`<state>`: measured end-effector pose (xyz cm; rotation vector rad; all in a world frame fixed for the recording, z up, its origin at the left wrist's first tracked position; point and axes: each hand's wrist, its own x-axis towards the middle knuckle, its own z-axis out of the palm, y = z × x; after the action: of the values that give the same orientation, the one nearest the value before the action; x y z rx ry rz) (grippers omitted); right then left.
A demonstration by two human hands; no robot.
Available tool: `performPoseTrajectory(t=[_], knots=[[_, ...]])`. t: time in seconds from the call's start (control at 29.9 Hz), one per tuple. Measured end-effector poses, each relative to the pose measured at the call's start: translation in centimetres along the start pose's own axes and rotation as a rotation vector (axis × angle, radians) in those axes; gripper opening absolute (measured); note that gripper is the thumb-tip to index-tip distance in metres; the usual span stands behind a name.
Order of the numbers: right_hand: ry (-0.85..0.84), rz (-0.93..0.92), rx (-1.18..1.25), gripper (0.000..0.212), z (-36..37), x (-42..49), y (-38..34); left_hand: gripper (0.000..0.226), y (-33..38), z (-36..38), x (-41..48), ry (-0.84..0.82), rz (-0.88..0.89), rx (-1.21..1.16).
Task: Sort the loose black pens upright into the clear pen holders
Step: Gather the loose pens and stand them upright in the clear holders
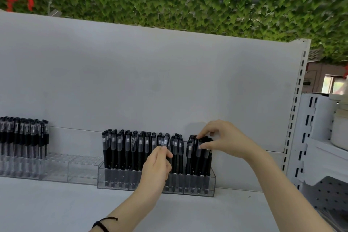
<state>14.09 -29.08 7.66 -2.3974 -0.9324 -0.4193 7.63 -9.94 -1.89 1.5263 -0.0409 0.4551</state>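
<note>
A clear pen holder (113,184) stands on the white shelf and is packed with upright black pens (128,149). My left hand (156,165) is in front of its middle and pinches one black pen (165,140) by the upper barrel, slightly tilted. My right hand (222,137) reaches over the holder's right end, where thumb and fingers pinch the caps of a cluster of pens (204,145). A narrow gap shows between the middle pens and the right cluster.
Further left stands another clear holder (81,171); its right part shows bare slots and its far left holds more black pens (22,133). The white back panel (150,81) rises behind. A slotted upright (295,107) and pegboard (327,194) lie to the right.
</note>
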Motion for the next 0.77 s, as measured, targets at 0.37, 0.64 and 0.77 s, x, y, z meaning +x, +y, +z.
performPoseTrajectory(t=[0.37, 0.64, 0.77], knots=[[0.009, 0.014, -0.065, 0.025, -0.2, 0.1, 0.4, 0.031, 0.1, -0.1, 0.0, 0.011, -0.008, -0.008], [-0.052, 0.098, -0.118, 0.021, -1.5, -0.3, 0.6, 0.03, 0.1, -0.1, 0.2, 0.039, -0.008, -0.014], [-0.023, 0.141, -0.138, 0.015, -1.8, -0.3, 0.9, 0.029, 0.1, -0.1, 0.1, 0.039, -0.014, -0.023]])
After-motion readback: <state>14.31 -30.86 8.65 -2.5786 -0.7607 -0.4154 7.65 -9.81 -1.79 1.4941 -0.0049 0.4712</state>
